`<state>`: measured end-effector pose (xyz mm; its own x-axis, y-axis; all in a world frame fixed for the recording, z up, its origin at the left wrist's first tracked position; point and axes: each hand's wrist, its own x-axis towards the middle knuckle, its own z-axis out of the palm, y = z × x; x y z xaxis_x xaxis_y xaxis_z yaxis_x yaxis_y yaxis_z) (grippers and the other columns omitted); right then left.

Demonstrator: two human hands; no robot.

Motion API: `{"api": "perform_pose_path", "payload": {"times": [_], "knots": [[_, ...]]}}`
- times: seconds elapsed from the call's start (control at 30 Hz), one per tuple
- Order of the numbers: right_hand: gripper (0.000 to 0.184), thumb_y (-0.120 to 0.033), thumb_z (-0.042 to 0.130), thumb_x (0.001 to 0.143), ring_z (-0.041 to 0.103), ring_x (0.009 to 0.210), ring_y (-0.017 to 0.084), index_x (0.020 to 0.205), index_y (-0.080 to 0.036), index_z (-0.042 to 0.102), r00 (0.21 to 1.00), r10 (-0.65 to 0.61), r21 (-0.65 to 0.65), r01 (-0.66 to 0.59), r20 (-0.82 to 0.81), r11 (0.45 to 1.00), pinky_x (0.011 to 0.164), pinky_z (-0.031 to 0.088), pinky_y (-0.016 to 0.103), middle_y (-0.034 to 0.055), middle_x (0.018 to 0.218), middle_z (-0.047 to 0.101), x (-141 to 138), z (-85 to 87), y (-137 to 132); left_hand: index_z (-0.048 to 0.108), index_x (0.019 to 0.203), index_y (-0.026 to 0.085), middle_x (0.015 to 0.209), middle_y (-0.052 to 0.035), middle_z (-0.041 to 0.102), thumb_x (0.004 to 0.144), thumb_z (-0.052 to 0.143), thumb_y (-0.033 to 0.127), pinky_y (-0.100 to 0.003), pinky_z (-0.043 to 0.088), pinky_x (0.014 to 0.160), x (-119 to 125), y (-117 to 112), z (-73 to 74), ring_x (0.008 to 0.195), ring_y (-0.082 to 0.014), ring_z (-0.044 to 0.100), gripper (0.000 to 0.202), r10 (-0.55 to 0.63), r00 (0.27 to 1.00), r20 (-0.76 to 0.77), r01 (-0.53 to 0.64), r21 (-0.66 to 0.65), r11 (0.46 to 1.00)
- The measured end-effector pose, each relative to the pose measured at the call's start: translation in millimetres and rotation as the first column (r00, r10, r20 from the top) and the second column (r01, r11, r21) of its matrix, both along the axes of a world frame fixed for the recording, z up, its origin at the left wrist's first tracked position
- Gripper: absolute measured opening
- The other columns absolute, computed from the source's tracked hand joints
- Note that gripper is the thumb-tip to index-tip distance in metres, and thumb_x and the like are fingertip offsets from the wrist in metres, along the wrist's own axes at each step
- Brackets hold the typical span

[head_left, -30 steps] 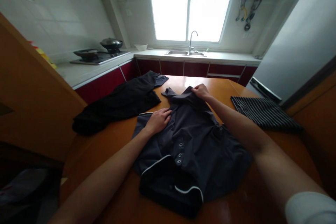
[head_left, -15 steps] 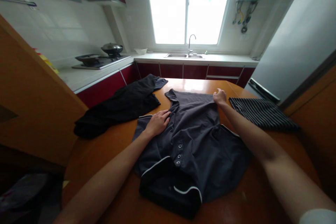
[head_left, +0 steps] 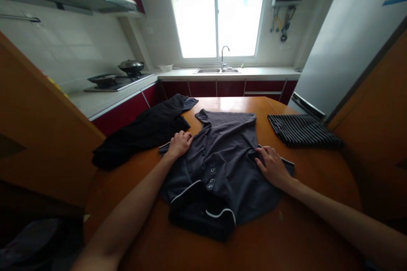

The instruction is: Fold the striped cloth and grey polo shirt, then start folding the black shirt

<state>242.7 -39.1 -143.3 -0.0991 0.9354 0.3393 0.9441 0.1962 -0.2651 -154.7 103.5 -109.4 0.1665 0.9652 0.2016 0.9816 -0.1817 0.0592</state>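
A dark grey polo shirt (head_left: 225,135) lies spread with its collar toward me, its buttoned placket facing up. White piping edges the black collar (head_left: 203,216) and the sleeves. At the shirt's left side, my left hand (head_left: 180,144) has its fingers bent over cloth by the left sleeve. My right hand (head_left: 272,168) is on the right sleeve, thumb and fingers closed about creased fabric near the armpit; the fingertips are partly hidden.
Black garments (head_left: 140,133) lie on the left of the round wooden table (head_left: 305,216). A folded striped cloth (head_left: 303,130) sits at the right. Beyond are a sink (head_left: 219,70), a stove with pans (head_left: 119,82) and a fridge (head_left: 337,42).
My right hand has left the shirt's far right corner and come back to the right sleeve. My left hand has shifted outward toward the left sleeve. The view has turned slightly.
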Motion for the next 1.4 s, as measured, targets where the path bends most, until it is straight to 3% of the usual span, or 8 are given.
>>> {"api": "perform_pose_path", "payload": {"times": [0.2, 0.6, 0.7, 0.8, 0.93, 1.07, 1.23, 1.4], "knots": [[0.018, -0.023, 0.049, 0.092, 0.058, 0.102, 0.03, 0.099, -0.026, 0.065, 0.995, -0.014, -0.042, 0.018, 0.096, 0.999, 0.088, 0.043, 0.04, 0.0129, 0.107, 0.067, 27, 2.0, -15, 0.062, 0.101, 0.02, 0.106, -0.0111, 0.071, 0.101, 0.044, 0.039, -0.032, 0.049, 0.079, -10, -10, 13.0, 0.095, -0.0245, 0.068, 0.026, 0.034, 0.999, -0.02, -0.037, -0.157, 0.987], [0.019, -0.02, 0.047, 0.097, 0.063, 0.092, 0.026, 0.096, -0.02, 0.066, 0.941, -0.187, -0.108, 0.225, 0.284, 0.968, 0.072, 0.034, 0.035, 0.0076, 0.096, 0.07, 136, -0.1, -36, 0.062, 0.099, 0.021, 0.099, -0.0093, 0.073, 0.1, 0.047, 0.038, -0.028, 0.046, 0.071, -23, -73, 23.1, 0.09, -0.0232, 0.07, 0.023, 0.067, 0.994, -0.091, -0.085, -0.208, 0.974], [0.019, -0.029, 0.051, 0.098, 0.065, 0.088, 0.025, 0.089, -0.022, 0.067, 0.95, -0.139, -0.202, 0.2, 0.28, 0.959, 0.069, 0.035, 0.033, 0.0061, 0.092, 0.071, 141, 11.6, -38, 0.064, 0.096, 0.02, 0.1, -0.0102, 0.073, 0.098, 0.05, 0.039, -0.029, 0.048, 0.071, -21, -75, 29.1, 0.09, -0.0249, 0.07, 0.024, 0.056, 0.99, -0.133, -0.091, -0.274, 0.957], [0.026, -0.038, 0.051, 0.098, 0.065, 0.088, 0.026, 0.088, -0.022, 0.068, 0.949, -0.159, -0.172, 0.21, 0.273, 0.962, 0.07, 0.039, 0.034, 0.008, 0.093, 0.07, 128, 29.0, -32, 0.066, 0.104, 0.017, 0.108, -0.0141, 0.071, 0.096, 0.052, 0.037, -0.033, 0.05, 0.078, -10, -70, 34.2, 0.099, -0.0286, 0.068, 0.026, 0.053, 0.982, -0.181, -0.095, -0.232, 0.968], [0.025, -0.034, 0.049, 0.099, 0.064, 0.101, 0.026, 0.099, -0.021, 0.071, 0.989, -0.002, -0.062, 0.011, 0.147, 0.998, 0.087, 0.047, 0.036, 0.0105, 0.107, 0.069, 87, 39.4, -12, 0.061, 0.129, 0.017, 0.13, -0.0148, 0.062, 0.1, 0.047, 0.036, -0.036, 0.048, 0.097, 17, -52, 25.4, 0.117, -0.0282, 0.062, 0.038, -0.036, 0.989, -0.144, 0.029, -0.05, 0.998], [0.028, -0.03, 0.05, 0.098, 0.059, 0.118, 0.026, 0.112, -0.019, 0.072, 0.978, 0.203, -0.083, -0.199, 0.04, 0.977, 0.104, 0.044, 0.037, 0.0122, 0.125, 0.065, 43, 31.6, 19, 0.059, 0.138, 0.021, 0.151, -0.0117, 0.048, 0.101, 0.045, 0.036, -0.035, 0.044, 0.106, 40, -17, 11.6, 0.13, -0.0269, 0.054, 0.043, -0.041, 0.999, -0.032, 0.039, -0.057, 0.998], [0.035, -0.028, 0.052, 0.097, 0.053, 0.13, 0.028, 0.127, -0.017, 0.068, 0.982, 0.186, -0.087, -0.181, 0.044, 0.98, 0.112, 0.038, 0.038, 0.0141, 0.138, 0.06, 17, 29.1, 83, 0.064, 0.134, 0.023, 0.146, -0.0093, 0.054, 0.1, 0.043, 0.027, -0.034, 0.046, 0.105, 47, 46, 20.5, 0.127, -0.0269, 0.055, 0.04, 0.072, 0.997, 0.003, -0.071, -0.019, 0.997], [0.033, -0.025, 0.057, 0.095, 0.059, 0.124, 0.025, 0.123, -0.013, 0.07, 0.998, -0.04, -0.153, 0.032, -0.046, 0.988, 0.109, 0.04, 0.031, 0.0152, 0.13, 0.067, 23, 45.9, 170, 0.069, 0.125, 0.022, 0.127, -0.0126, 0.068, 0.094, 0.056, 0.033, -0.04, 0.049, 0.101, 36, 111, 36.2, 0.122, -0.0325, 0.058, 0.035, 0.223, 0.974, 0.022, -0.222, -0.043, 0.974]]}}
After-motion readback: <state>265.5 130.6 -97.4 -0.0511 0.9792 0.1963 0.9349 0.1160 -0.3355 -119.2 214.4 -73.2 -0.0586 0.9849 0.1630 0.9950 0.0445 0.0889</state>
